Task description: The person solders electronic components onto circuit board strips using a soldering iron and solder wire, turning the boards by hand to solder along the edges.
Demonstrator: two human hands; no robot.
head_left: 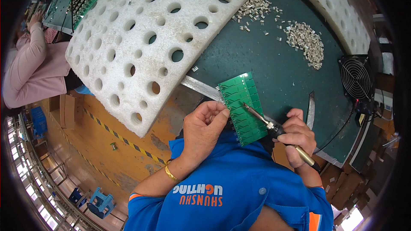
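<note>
A green circuit board [247, 126] with rows of traces lies tilted over the table's near edge, small pins along its left side. My left hand [204, 132] is pinched at that left side; what its fingertips hold is too small to make out. My right hand [297, 139] grips a soldering iron [274, 127] with a black and brass handle, its metal tip touching or just above the board. Two piles of small white connectors [306, 42] lie farther back on the green tabletop [231, 51], with a few loose ones around them.
A perforated white foam sheet [124, 47] covers the table's left part; another foam strip [342, 17] runs along the back right. A black fan [355, 77] stands at the right with cables. A person in pink [34, 68] works at the left. Blue stools [102, 201] stand below.
</note>
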